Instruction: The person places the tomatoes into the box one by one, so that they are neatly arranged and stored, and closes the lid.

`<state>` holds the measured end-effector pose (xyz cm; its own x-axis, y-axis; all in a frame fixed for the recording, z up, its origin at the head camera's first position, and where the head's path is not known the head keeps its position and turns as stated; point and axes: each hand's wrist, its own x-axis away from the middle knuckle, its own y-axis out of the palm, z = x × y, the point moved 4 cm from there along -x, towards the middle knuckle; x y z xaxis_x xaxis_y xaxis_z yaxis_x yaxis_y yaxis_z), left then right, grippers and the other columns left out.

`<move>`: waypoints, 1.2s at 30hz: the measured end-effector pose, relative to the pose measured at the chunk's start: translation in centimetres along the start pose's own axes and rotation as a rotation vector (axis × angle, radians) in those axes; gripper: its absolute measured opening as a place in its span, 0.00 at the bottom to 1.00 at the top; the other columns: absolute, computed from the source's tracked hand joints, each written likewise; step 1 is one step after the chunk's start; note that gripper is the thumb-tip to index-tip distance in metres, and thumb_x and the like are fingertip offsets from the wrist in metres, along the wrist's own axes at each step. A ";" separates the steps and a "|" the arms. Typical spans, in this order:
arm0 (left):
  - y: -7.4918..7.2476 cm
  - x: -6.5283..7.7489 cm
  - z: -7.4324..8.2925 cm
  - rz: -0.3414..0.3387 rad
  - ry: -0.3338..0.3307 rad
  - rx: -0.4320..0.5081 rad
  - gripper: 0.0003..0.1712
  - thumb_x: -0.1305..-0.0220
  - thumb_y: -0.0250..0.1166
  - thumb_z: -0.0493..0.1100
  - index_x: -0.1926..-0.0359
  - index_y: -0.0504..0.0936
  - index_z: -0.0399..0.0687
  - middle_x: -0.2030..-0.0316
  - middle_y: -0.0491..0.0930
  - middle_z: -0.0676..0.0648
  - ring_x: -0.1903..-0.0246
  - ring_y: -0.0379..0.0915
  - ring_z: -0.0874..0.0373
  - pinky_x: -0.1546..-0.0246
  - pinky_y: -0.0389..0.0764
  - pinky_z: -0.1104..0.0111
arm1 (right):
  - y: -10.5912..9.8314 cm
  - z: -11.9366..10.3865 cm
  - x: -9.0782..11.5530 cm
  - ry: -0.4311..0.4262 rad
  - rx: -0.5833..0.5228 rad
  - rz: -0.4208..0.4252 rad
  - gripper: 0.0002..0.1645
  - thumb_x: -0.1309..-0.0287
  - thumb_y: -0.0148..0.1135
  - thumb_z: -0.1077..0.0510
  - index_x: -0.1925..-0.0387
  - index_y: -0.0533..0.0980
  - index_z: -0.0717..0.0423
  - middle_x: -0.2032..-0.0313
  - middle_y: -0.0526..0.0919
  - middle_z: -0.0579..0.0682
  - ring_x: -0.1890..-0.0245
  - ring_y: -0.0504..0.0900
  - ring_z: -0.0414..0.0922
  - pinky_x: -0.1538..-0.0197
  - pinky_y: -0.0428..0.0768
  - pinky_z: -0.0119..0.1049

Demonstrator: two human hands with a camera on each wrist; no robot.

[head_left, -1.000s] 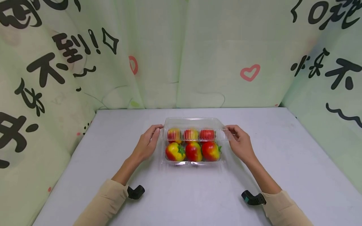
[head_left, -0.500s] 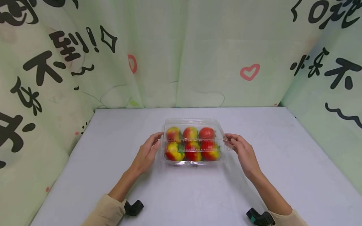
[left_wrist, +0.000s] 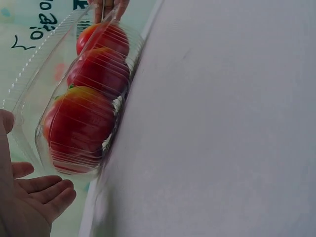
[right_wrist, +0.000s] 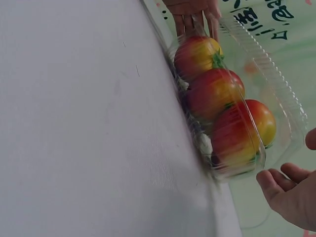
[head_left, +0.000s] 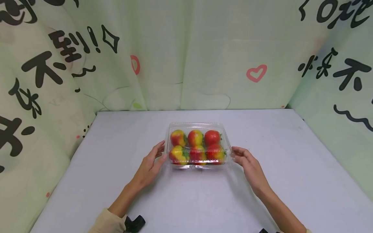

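Note:
A clear plastic clamshell box (head_left: 201, 167) sits on the table with several red-and-yellow fruits (head_left: 195, 138) inside, green leaves showing on some. Its hinged lid (head_left: 198, 124) slants down over them, the front edge a little above the box's front rim. At the lid's left end, my left hand (head_left: 150, 166) holds the side between thumb and fingers; the left wrist view has the thumb (left_wrist: 6, 121) at the lid's edge. My right hand (head_left: 250, 166) holds the opposite end, its fingertips (right_wrist: 266, 178) right at the plastic corner in the right wrist view.
A white-covered table (head_left: 201, 200) spreads around the box. Pale green curtains (head_left: 215, 55) with black lettering and pink hearts hang behind it and along both sides. A black wrist device (head_left: 134, 224) is by the left sleeve.
Both hands have come toward me, bringing the lid's front edge forward and down over the front row of fruits. The box has stayed in nearly the same place.

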<state>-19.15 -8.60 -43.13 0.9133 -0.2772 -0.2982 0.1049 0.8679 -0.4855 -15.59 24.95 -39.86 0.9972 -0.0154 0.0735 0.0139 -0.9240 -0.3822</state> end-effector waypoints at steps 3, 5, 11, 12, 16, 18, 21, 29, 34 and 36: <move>0.0 0.2 0.0 -0.010 -0.035 -0.015 0.33 0.23 0.54 0.49 0.24 0.62 0.40 0.33 0.74 0.35 0.37 0.75 0.39 0.35 0.74 0.44 | 0.2 0.0 0.2 0.002 0.010 -0.006 0.30 0.22 0.47 0.49 0.28 0.64 0.59 0.32 0.72 0.57 0.34 0.73 0.51 0.33 0.74 0.36; 0.0 0.4 0.1 -0.013 -0.051 -0.017 0.33 0.23 0.54 0.50 0.25 0.63 0.40 0.34 0.75 0.35 0.37 0.75 0.39 0.36 0.74 0.43 | 0.3 0.0 0.3 -0.011 0.013 -0.009 0.30 0.22 0.49 0.50 0.28 0.64 0.61 0.32 0.72 0.58 0.35 0.73 0.51 0.39 0.75 0.25; 0.0 0.7 0.0 -0.014 -0.081 -0.012 0.32 0.24 0.55 0.49 0.26 0.65 0.39 0.36 0.77 0.35 0.38 0.76 0.40 0.37 0.75 0.42 | 0.5 0.0 0.2 -0.044 0.006 -0.008 0.28 0.23 0.52 0.54 0.29 0.65 0.64 0.33 0.73 0.61 0.35 0.74 0.54 0.46 0.73 0.14; 0.0 0.7 -0.1 -0.016 -0.086 -0.012 0.32 0.24 0.55 0.49 0.26 0.65 0.40 0.36 0.77 0.35 0.38 0.76 0.40 0.37 0.75 0.42 | 0.5 0.1 0.1 -0.040 0.012 -0.011 0.28 0.23 0.52 0.54 0.29 0.65 0.64 0.33 0.73 0.61 0.35 0.74 0.54 0.47 0.72 0.14; 0.1 1.0 -0.2 -0.029 -0.101 -0.015 0.33 0.25 0.56 0.49 0.26 0.65 0.40 0.36 0.78 0.36 0.37 0.76 0.41 0.37 0.75 0.42 | 0.6 0.4 0.1 -0.014 0.023 -0.029 0.29 0.23 0.52 0.53 0.29 0.65 0.63 0.32 0.72 0.61 0.34 0.73 0.55 0.47 0.72 0.15; 0.2 1.1 -0.3 -0.038 -0.109 -0.018 0.34 0.26 0.57 0.50 0.26 0.65 0.40 0.36 0.78 0.36 0.37 0.76 0.41 0.37 0.75 0.42 | 0.7 0.6 0.1 -0.002 0.028 -0.037 0.30 0.23 0.52 0.52 0.28 0.65 0.63 0.32 0.72 0.62 0.33 0.73 0.55 0.47 0.72 0.15; 0.3 1.1 -0.4 -0.045 -0.128 -0.023 0.33 0.26 0.58 0.48 0.27 0.67 0.38 0.40 0.80 0.36 0.43 0.80 0.44 0.40 0.79 0.45 | 0.7 0.7 0.1 0.013 0.023 -0.042 0.30 0.23 0.52 0.53 0.28 0.65 0.64 0.32 0.73 0.63 0.32 0.72 0.55 0.47 0.72 0.15; 0.7 1.0 -0.5 -0.086 -0.258 0.131 0.13 0.27 0.56 0.43 0.60 0.81 0.37 0.70 0.85 0.45 0.71 0.81 0.56 0.70 0.79 0.71 | 0.9 2.0 -0.3 0.123 -0.030 -0.107 0.27 0.24 0.49 0.53 0.34 0.68 0.68 0.48 0.82 0.59 0.52 0.81 0.45 0.50 0.80 0.28; 1.4 1.0 -0.2 -0.186 -0.283 0.325 0.21 0.23 0.48 0.41 0.66 0.80 0.28 0.72 0.85 0.37 0.74 0.81 0.53 0.76 0.78 0.73 | 1.1 2.5 -0.6 0.147 -0.131 -0.179 0.20 0.24 0.46 0.56 0.50 0.74 0.71 0.63 0.83 0.53 0.63 0.80 0.41 0.60 0.81 0.29; 1.5 1.0 -0.2 -0.199 -0.295 0.384 0.23 0.23 0.47 0.40 0.66 0.80 0.26 0.72 0.86 0.37 0.74 0.81 0.55 0.76 0.78 0.73 | 1.1 2.6 -0.6 0.143 -0.156 -0.221 0.20 0.23 0.46 0.56 0.53 0.75 0.71 0.65 0.83 0.52 0.65 0.81 0.41 0.62 0.81 0.29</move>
<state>-18.10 -7.61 -44.31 0.9271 -0.3726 0.0398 0.3741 0.9140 -0.1569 -16.03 24.96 -42.70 0.9506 0.1496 0.2719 0.2071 -0.9583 -0.1970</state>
